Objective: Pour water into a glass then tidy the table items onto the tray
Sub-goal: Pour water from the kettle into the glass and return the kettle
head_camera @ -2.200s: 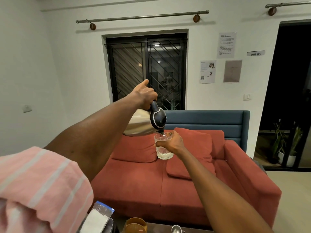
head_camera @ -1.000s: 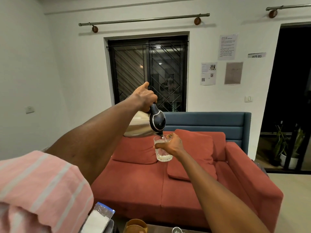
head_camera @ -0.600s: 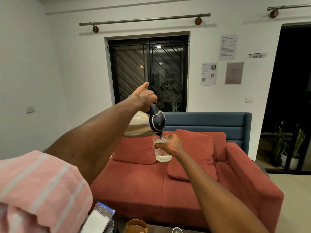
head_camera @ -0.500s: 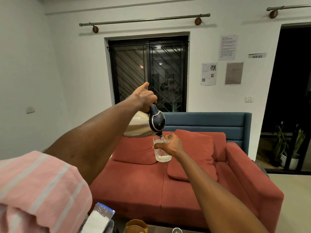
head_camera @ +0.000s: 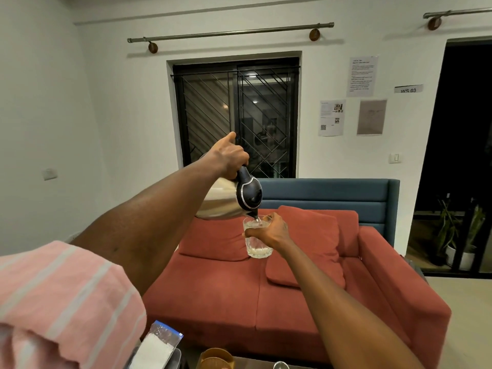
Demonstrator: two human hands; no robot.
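Because both things are held up in the air over the red sofa (head_camera: 239, 302), a spill would fall on soft cloth. The left hand (head_camera: 229, 158) is clenched on the handle of the smooth steel kettle (head_camera: 221, 201), tilted so its black spout meets the rim. The right hand (head_camera: 269, 230) wraps the ribbed clear glass (head_camera: 257, 249), perhaps half full. No tray is clearly in view.

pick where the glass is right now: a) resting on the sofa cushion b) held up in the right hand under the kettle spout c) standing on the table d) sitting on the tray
b: the right hand grips the glass in mid-air, while the left hand tips the kettle with its spout over the rim.
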